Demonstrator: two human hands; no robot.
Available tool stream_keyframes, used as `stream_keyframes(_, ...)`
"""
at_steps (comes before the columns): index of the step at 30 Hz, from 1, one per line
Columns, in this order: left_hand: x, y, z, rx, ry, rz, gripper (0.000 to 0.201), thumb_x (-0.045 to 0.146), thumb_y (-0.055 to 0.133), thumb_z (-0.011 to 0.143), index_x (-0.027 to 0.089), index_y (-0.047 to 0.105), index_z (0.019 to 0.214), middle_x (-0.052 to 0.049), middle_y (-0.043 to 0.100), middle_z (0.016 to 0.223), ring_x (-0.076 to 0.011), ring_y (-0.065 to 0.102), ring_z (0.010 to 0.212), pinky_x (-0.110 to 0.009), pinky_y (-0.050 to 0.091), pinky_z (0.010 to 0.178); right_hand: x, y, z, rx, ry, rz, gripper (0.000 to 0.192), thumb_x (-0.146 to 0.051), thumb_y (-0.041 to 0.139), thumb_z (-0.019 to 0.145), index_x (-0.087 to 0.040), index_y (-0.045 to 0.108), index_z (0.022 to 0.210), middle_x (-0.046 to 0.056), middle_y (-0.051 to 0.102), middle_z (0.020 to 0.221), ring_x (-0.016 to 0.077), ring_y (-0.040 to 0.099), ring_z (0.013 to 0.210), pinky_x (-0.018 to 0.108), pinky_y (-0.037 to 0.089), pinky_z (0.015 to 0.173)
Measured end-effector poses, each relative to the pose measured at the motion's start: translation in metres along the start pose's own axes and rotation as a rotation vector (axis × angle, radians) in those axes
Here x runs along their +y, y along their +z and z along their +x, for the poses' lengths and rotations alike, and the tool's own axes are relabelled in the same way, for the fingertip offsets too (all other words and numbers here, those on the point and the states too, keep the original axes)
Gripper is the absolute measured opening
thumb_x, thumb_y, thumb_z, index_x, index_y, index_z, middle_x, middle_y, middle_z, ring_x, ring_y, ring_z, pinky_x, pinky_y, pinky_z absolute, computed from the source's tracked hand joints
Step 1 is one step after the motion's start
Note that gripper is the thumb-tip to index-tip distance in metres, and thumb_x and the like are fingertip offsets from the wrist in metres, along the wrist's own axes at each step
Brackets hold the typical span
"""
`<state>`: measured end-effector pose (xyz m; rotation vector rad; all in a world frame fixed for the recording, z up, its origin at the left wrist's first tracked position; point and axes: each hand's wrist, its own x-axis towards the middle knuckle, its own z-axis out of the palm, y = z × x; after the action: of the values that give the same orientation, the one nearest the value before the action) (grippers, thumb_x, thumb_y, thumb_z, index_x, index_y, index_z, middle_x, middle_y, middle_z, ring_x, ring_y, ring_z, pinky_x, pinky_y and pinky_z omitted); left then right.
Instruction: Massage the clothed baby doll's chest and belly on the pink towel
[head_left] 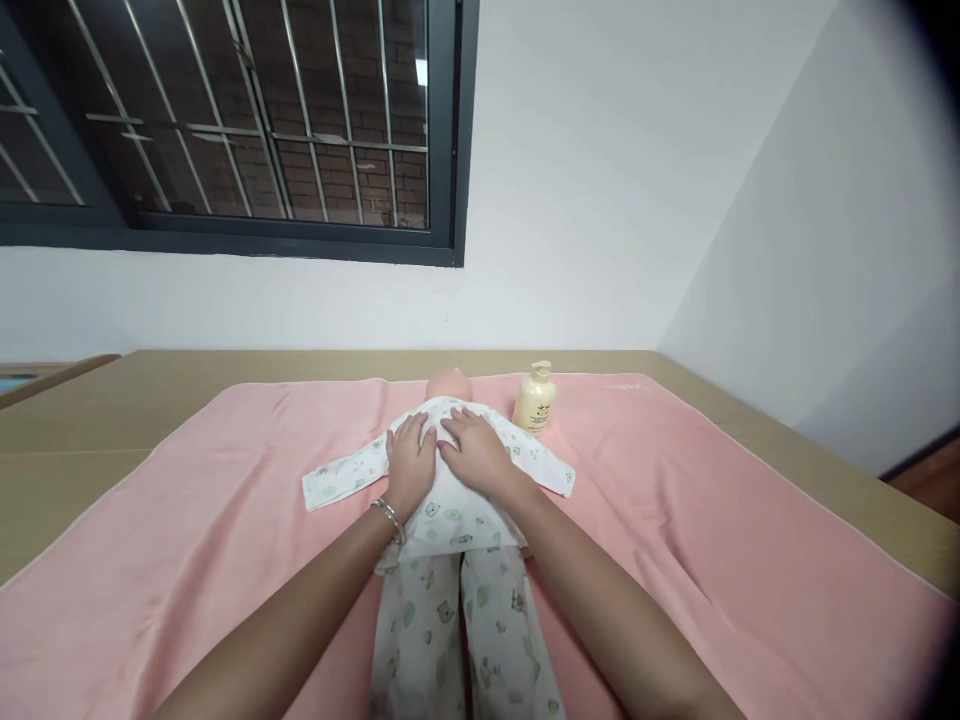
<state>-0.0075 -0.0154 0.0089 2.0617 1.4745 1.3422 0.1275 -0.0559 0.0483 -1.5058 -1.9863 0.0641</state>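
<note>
A baby doll (448, 384) lies on its back on a pink blanket (247, 470), its head toward the wall. It wears a white printed long-sleeved top (454, 520) and matching trousers (424, 625). My left hand (411, 462) rests flat on the left side of the doll's chest, a silver bangle at the wrist. Beside it, my right hand (474, 452) lies flat on the other side of the chest, fingers stretched out. Both sleeves spread outward on the blanket. The doll's face is mostly out of sight, and its feet are beyond the lower edge.
A cream pump bottle (535, 400) stands on the blanket right of the doll's head. Under the blanket is a wooden table (90, 420), with a white wall (570, 200) behind it. A dark-framed window (300, 130) with metal bars is at upper left.
</note>
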Motion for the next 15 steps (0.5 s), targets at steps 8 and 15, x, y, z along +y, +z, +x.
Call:
stream_keyframes(8, 0.044, -0.014, 0.017, 0.010, -0.063, -0.364, 0.023, 0.038, 0.052, 0.090, 0.022, 0.069, 0.094, -0.001, 0.069, 0.074, -0.0139, 0.064, 0.060, -0.027, 0.054, 0.065, 0.041, -0.079, 0.013, 0.308, 0.229, 0.278, 0.030, -0.033, 0.040, 0.099, -0.022, 0.069, 0.098, 0.003, 0.071, 0.084, 0.0200, 0.065, 0.080, 0.027, 0.045, 0.071)
stream_keyframes(15, 0.108, 0.024, 0.042, -0.142, -0.255, -0.715, 0.023, 0.038, 0.051, 0.092, 0.021, 0.054, 0.077, 0.009, 0.038, 0.043, -0.0063, 0.031, 0.030, -0.018, 0.022, 0.033, 0.077, -0.106, 0.009, 0.626, 0.393, 0.334, 0.041, -0.042, 0.028, 0.101, -0.022, 0.055, 0.078, 0.003, 0.064, 0.076, 0.0193, 0.059, 0.073, 0.028, 0.040, 0.066)
